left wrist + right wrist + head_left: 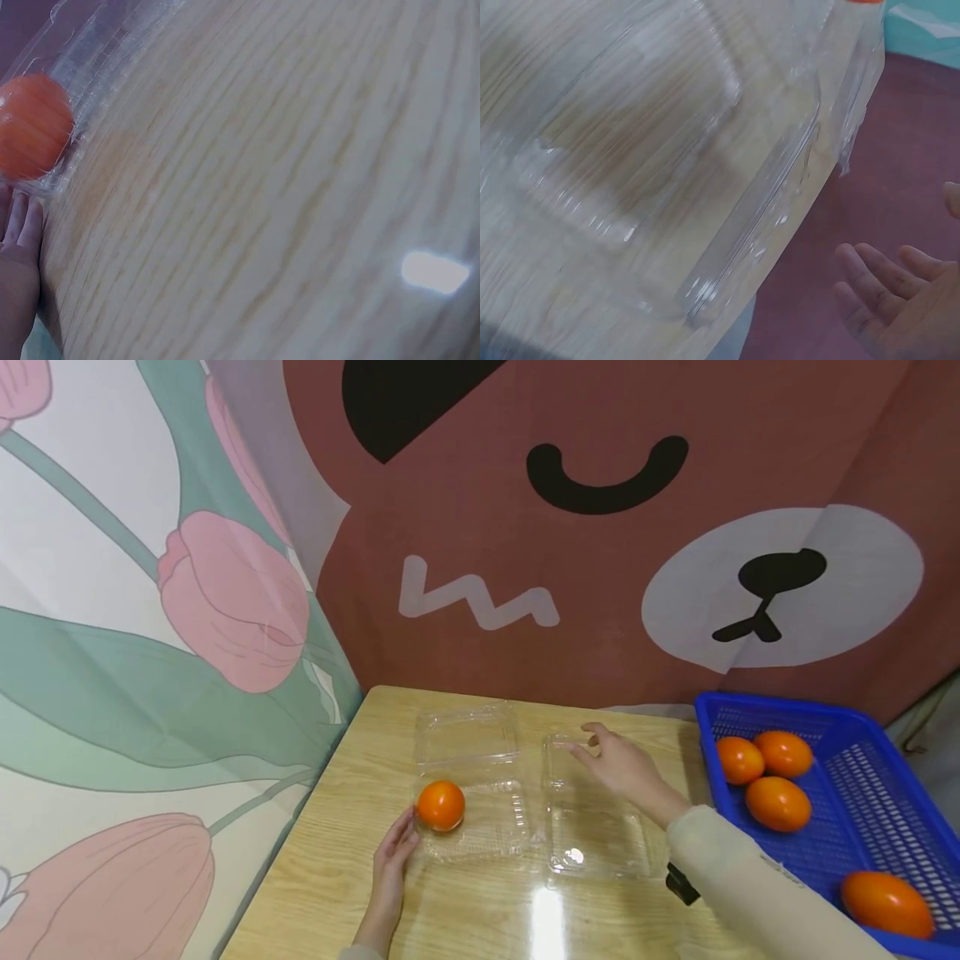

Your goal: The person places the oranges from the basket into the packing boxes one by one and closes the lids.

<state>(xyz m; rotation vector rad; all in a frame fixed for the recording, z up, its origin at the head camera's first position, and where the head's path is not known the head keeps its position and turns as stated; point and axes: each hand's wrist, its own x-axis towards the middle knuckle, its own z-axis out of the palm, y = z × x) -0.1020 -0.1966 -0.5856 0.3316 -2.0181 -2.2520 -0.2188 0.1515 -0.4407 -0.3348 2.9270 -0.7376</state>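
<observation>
A glossy orange point(441, 806) sits in the left part of an opened clear plastic clamshell box point(487, 852), whose lid point(467, 739) lies back on the far side. My left hand point(393, 852) is at the box's left edge, its fingers extended just below the orange point(34, 126) in the left wrist view; whether they touch the box I cannot tell. A second opened clear box point(596, 847) lies to the right. My right hand point(618, 764) hovers over its far part, fingers loosely spread and holding nothing; the right wrist view shows the fingers point(877, 274) apart from the box.
A blue plastic basket point(832, 714) stands at the right, with several oranges point(778, 803) inside. The wooden table point(330, 868) meets a cloth with a printed bear point(480, 527) at the back and a flowered cloth point(232, 602) at the left.
</observation>
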